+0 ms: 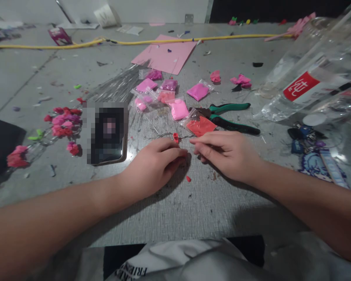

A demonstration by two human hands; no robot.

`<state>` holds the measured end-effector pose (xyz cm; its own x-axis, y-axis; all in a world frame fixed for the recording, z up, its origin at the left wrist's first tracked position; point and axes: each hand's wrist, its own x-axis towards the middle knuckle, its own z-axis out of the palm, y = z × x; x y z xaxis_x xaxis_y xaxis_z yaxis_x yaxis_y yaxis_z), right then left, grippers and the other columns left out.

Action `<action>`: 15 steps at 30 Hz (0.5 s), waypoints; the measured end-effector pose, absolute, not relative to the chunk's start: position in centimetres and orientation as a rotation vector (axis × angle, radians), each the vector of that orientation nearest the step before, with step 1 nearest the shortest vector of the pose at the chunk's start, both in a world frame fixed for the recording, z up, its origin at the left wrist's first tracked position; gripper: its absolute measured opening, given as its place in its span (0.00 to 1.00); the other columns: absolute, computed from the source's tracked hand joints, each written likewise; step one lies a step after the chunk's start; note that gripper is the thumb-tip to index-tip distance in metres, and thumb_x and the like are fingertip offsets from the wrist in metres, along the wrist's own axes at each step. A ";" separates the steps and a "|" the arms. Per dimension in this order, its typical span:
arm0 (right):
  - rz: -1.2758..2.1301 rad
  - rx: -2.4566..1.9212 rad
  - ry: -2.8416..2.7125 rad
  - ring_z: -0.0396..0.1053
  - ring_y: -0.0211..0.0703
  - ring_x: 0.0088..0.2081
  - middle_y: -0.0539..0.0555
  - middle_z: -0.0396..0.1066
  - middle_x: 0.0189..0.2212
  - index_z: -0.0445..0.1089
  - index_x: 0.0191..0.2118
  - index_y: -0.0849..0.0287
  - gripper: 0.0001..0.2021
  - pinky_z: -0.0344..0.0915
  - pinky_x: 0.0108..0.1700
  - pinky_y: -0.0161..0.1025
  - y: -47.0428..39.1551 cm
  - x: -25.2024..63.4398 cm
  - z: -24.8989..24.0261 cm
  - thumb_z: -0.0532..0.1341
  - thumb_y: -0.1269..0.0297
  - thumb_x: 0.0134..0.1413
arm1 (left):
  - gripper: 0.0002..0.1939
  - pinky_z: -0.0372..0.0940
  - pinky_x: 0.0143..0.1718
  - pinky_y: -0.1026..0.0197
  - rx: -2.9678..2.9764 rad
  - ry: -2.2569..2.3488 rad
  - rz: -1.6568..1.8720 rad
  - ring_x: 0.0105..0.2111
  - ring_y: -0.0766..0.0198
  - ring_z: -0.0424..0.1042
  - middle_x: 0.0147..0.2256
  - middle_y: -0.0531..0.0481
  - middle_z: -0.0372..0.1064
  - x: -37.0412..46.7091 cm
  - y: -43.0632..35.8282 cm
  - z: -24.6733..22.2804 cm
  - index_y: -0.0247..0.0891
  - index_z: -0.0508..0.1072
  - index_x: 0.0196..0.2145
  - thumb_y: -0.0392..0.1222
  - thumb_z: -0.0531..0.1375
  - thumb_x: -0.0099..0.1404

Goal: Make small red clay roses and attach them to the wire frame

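Near the middle of the grey table, a thin twisted wire [188,136] carries a small red clay piece [176,137]. My right hand [226,154] pinches the wire's right end between thumb and fingers. Just left of it, my left hand [155,164] has its fingers curled together below the red piece; what they hold, if anything, is hidden. A tiny red bit [188,178] lies on the table below the hands. Behind my right hand are an orange-red clay packet [201,125] and green-handled pliers [232,117].
Pink and purple clay packets [179,109] lie beyond the hands, near a pink sheet [169,54] and loose wires [119,84]. A phone [109,134] and clay flowers [62,123] are left. Clear bottles [298,89] and keychains [318,160] are right. A yellow cable [163,41] crosses behind.
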<state>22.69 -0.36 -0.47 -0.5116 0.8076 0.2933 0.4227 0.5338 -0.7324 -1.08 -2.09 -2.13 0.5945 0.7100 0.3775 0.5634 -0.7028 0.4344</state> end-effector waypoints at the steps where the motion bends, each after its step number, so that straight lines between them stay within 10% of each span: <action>1: 0.809 -0.999 -2.117 0.74 0.39 0.29 0.52 0.79 0.31 0.80 0.45 0.59 0.09 0.68 0.34 0.38 -0.4 22.6 -0.5 0.61 0.64 0.68 | 0.10 0.74 0.45 0.54 2.552 1.036 0.783 0.41 0.57 0.77 0.42 0.40 0.77 -1.1 -2.1 -2.1 0.33 0.80 0.46 0.36 0.60 0.72; 8: 0.844 -1.062 -2.083 0.65 0.34 0.22 0.47 0.70 0.20 0.75 0.27 0.60 0.13 0.59 0.24 0.34 -0.6 22.5 0.0 0.67 0.61 0.63 | 0.07 0.72 0.41 0.56 2.583 1.036 0.769 0.37 0.58 0.76 0.38 0.44 0.76 -0.9 -1.8 -2.1 0.33 0.80 0.42 0.37 0.61 0.72; 15: 1.122 -1.026 -1.969 0.77 0.34 0.28 0.50 0.79 0.32 0.78 0.42 0.60 0.08 0.71 0.30 0.31 -0.7 22.6 -0.5 0.62 0.66 0.67 | 0.07 0.72 0.39 0.56 2.606 1.039 0.776 0.36 0.58 0.75 0.38 0.43 0.75 -0.8 -2.0 -2.3 0.32 0.79 0.42 0.35 0.61 0.72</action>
<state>22.57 -0.70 -0.54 -0.4887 0.8599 0.1473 0.3114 0.3297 -0.8913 -0.78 -1.95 -2.26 0.6083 0.6915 0.3896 0.5694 -0.7222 0.3928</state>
